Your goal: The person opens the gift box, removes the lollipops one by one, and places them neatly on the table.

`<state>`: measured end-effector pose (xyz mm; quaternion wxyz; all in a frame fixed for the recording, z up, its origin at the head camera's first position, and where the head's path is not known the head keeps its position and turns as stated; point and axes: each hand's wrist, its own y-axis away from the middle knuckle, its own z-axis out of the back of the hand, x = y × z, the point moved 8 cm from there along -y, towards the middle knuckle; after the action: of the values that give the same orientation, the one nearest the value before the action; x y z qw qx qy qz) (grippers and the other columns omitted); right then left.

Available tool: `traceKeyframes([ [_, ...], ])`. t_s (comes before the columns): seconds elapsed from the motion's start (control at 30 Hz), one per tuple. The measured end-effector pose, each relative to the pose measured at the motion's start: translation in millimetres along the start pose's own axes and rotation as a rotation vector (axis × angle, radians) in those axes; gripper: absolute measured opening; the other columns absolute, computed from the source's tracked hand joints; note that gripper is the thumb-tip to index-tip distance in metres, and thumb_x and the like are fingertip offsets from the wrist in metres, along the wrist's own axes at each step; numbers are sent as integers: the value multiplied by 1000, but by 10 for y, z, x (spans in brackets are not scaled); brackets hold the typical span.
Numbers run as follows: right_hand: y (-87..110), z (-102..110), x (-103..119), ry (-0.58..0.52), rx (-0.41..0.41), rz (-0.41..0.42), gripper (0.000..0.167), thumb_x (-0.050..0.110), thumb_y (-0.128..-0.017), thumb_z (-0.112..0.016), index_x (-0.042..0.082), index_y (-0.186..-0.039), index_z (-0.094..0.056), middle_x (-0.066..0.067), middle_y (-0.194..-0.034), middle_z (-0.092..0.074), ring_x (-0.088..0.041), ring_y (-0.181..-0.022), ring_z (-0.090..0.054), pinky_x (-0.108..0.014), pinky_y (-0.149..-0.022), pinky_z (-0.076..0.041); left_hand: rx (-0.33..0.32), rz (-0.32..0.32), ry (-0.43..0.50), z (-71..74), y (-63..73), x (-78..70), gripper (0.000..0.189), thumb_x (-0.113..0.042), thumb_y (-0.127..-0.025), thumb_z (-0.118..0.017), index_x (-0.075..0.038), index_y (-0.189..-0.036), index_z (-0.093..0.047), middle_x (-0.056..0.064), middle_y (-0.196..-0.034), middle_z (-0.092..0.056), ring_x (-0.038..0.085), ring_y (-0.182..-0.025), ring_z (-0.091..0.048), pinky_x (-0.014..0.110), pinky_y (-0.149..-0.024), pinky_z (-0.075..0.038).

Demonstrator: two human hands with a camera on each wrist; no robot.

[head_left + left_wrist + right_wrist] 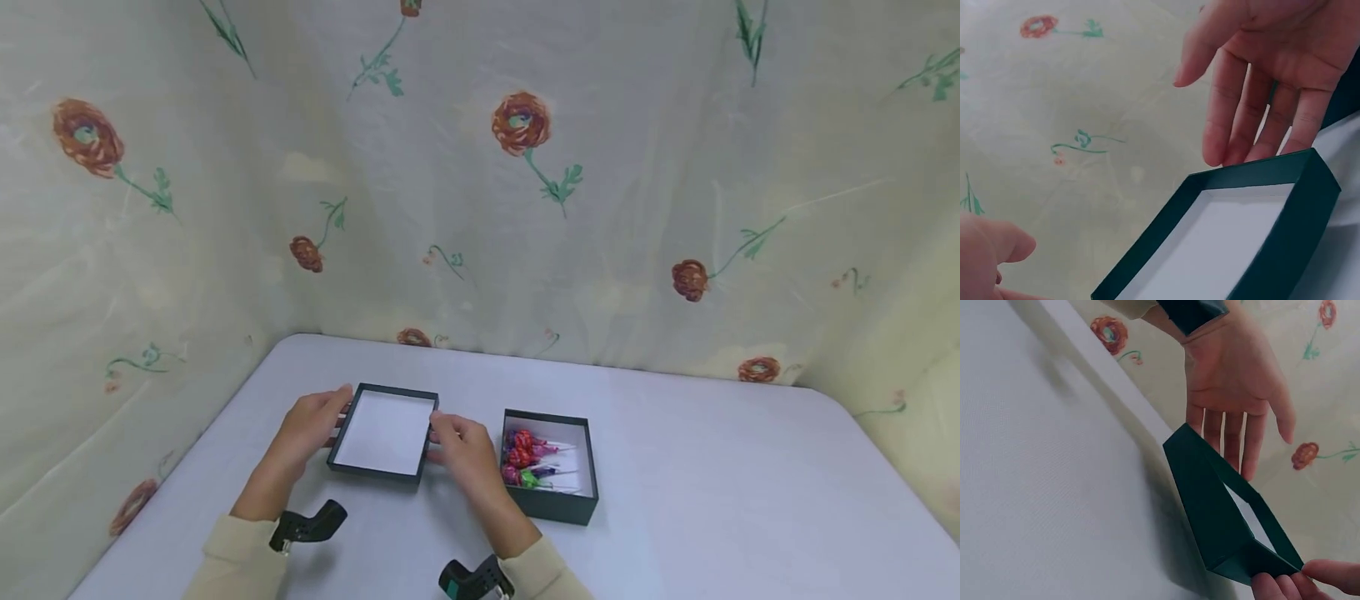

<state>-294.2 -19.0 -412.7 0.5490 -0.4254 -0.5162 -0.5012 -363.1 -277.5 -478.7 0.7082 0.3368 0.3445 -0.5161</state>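
Note:
A shallow dark green box lid (382, 432) with a white inside is held between the two hands, hollow side up, its shadow on the table beneath. My left hand (311, 425) is at its left side; in the right wrist view the left fingers (1232, 434) run straight down to the lid's wall, thumb apart. On the opposite side is my right hand (461, 446); in the left wrist view its extended fingers (1260, 119) reach the lid's edge. Right of that hand stands the matching open box (551, 504), with several wrapped lollipops (525, 458) lying inside, sticks pointing right.
Both things are over a white table (720, 475) with rounded far corners. A flower-printed curtain (615, 208) hangs behind it and along both sides. Black wrist camera mounts (307, 527) stick out from the cuffs of the cream sleeves (243, 558).

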Motion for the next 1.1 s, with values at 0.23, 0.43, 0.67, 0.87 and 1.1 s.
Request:
traceKeyframes([
  [0.23,-12,-35,-81,-20,-1,-37,53,38,-100,-50,-6,-129,-56,-21,-121,-62,-29,-99,-68,-40,-89,-56,21,27,-11,-22,-35,91,88,-79,-85,-33,-9,-132,-55,11,-127,-57,29,-114,-56,40,-84,-57],
  [0.43,-19,-45,-105,-35,6,-33,51,34,-100,-49,-10,-126,-56,-22,-115,-64,-31,-99,-68,-37,-84,-58,41,33,-13,-43,-17,92,89,-80,-85,-32,-8,-135,-52,12,-129,-56,29,-116,-55,42,-87,-56],
  [0.67,-34,-58,-140,-57,16,-42,49,32,-101,-48,-10,-126,-56,-21,-118,-63,-30,-103,-65,-36,-85,-58,43,30,-29,-31,48,24,89,-77,-88,-32,-5,-137,-49,16,-131,-55,32,-117,-55,44,-87,-55],
  [0.87,-42,-61,-170,-50,15,-54,50,33,-101,-48,-10,-127,-56,-20,-118,-63,-29,-101,-65,-37,-85,-58,44,41,-47,-50,51,40,88,-75,-89,-32,-4,-138,-49,16,-130,-55,32,-116,-54,43,-87,-55],
  [1.1,-56,-71,-186,-60,19,-48,48,30,-101,-48,-11,-125,-56,-21,-116,-63,-30,-104,-64,-37,-84,-58,40,48,-50,-59,56,59,87,-74,-89,-33,-3,-137,-49,16,-129,-55,32,-116,-54,44,-88,-54],
])
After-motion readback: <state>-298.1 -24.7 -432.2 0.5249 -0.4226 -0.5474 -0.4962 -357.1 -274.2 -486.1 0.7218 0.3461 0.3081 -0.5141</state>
